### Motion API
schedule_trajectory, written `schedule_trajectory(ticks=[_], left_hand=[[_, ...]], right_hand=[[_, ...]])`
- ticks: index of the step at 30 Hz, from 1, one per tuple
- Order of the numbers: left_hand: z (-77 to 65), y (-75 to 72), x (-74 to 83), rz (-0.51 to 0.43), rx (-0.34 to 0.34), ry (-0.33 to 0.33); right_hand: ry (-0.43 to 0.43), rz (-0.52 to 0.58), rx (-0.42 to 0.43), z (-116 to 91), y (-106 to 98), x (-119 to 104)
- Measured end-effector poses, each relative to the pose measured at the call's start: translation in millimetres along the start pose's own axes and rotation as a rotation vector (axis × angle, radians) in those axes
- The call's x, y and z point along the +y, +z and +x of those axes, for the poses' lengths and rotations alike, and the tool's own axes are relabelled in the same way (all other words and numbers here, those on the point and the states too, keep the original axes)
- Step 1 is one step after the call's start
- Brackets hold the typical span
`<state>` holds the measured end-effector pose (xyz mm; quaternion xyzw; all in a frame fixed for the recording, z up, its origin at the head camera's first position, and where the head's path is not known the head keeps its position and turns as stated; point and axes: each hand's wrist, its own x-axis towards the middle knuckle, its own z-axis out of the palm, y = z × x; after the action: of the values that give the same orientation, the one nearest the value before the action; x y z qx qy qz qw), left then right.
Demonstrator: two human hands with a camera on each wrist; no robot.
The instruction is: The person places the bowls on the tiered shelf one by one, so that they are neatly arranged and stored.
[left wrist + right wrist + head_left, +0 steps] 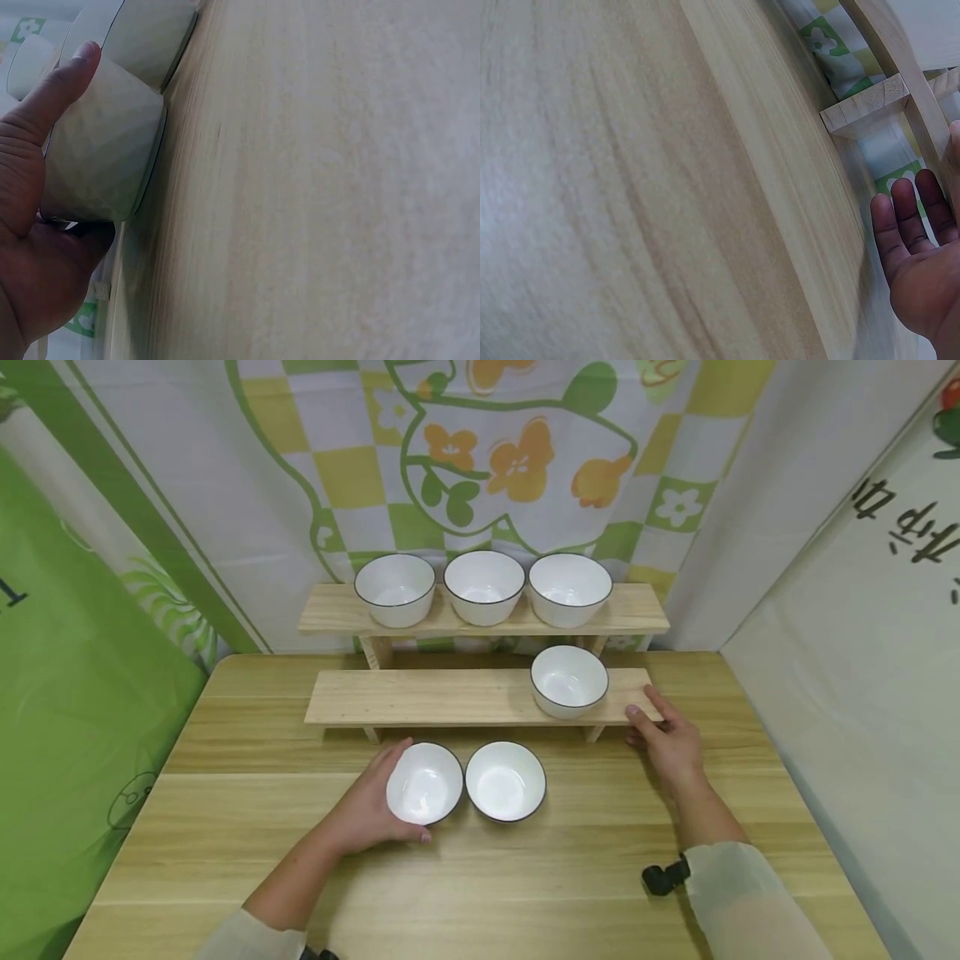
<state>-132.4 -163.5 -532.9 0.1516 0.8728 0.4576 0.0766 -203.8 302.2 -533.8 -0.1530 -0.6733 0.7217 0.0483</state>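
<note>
My left hand [371, 806] grips a white bowl [425, 785] with a dark rim, standing on the table. Its thumb lies along the near side and the fingers reach round the far side; the left wrist view shows the bowl's faceted wall [105, 142] inside the grasp. A second white bowl [506, 782] stands close on its right. At the right end of the lower wooden shelf [420, 697], my right hand [671, 743] holds the corner between thumb and index finger. Its other fingers [904, 217] extend loosely below the board.
One white bowl [570, 681] sits toward the right of the lower shelf. Three matching bowls [483, 589] line the upper shelf [322, 610]. Behind the wooden table [585, 893] hangs a patterned curtain [345, 477]; a green cloth [82, 693] hangs at left, a white one at right.
</note>
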Motion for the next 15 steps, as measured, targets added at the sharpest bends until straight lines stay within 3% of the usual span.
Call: schedule_trajectory(ticks=[15], left_hand=[[0.4,0.3,-0.1,0.034,0.043,0.005]], right_hand=[[0.008,0.016,0.003,1.2,0.4,0.1]])
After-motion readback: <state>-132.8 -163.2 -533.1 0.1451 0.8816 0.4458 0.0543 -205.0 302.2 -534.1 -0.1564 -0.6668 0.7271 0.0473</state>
